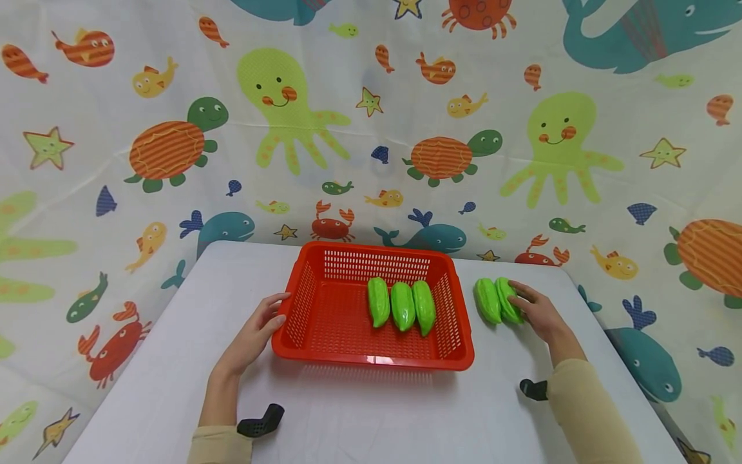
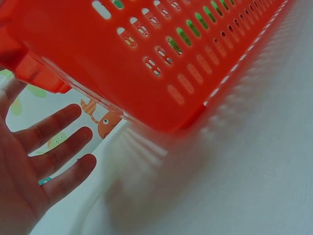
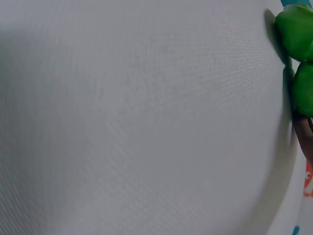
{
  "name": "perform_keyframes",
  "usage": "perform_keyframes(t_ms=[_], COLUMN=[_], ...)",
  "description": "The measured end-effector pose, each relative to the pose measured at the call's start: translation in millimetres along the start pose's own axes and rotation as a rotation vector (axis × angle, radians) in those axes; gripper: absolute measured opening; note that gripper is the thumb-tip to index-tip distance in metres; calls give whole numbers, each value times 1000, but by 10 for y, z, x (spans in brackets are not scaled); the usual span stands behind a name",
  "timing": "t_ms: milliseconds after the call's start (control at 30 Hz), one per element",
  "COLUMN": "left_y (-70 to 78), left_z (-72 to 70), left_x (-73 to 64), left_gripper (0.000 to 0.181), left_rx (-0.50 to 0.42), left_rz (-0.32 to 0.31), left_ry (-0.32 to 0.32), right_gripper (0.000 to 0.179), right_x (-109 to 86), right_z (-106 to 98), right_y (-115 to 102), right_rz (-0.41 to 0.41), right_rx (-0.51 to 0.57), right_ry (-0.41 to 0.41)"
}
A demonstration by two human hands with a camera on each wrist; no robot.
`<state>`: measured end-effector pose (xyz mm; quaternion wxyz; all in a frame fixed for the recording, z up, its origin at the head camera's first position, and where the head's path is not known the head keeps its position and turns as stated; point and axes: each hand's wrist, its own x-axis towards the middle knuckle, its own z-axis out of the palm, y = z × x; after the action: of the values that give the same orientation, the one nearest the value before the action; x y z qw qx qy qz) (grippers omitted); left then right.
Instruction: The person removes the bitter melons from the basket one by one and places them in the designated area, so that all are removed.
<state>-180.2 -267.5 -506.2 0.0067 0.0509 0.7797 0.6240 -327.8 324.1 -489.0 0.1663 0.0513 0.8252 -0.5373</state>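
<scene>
Five-sided-looking, ridged green star fruit lie in two groups. Three of them (image 1: 402, 307) are inside the red plastic basket (image 1: 371, 361), toward its right half. A pair lies on the table to the right of the basket: the left star fruit (image 1: 487, 301) and, beside it, the right star fruit (image 1: 506, 309). My right hand (image 1: 542, 314) grips the right one from its outer side, fingers at its far end; in the right wrist view both green ends (image 3: 297, 32) show at the edge. My left hand (image 1: 257, 335) touches the basket's left rim with fingers extended and spread.
The white-covered table (image 1: 324, 419) carries the basket near its back edge. A curtain (image 1: 371, 129) printed with sea animals hangs behind. Dark wrist cameras (image 1: 262, 422) stick out from both sleeves, close over the tabletop.
</scene>
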Motion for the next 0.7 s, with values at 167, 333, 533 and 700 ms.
perform_keyframes(t_ms=[167,333,533,700], left_y=[1,-2,17,21], left_z=[-4,-10,-8,-5], left_x=[-1,1,2,-2], left_gripper=[52,52,52,52], left_rx=[-5,-2,0,-4], left_rz=[2,7,10,12], left_ry=[-5,-9,-10,-13], right_gripper=[65,65,68,80], right_x=[-24,-28,-51,-62], right_z=[-4,-28,-69,-89], right_y=[-17,-25,-49,-80], right_rz=[5,1,-35,-17], right_rx=[1,6,1,-26], right_ry=[-2,10,41,88])
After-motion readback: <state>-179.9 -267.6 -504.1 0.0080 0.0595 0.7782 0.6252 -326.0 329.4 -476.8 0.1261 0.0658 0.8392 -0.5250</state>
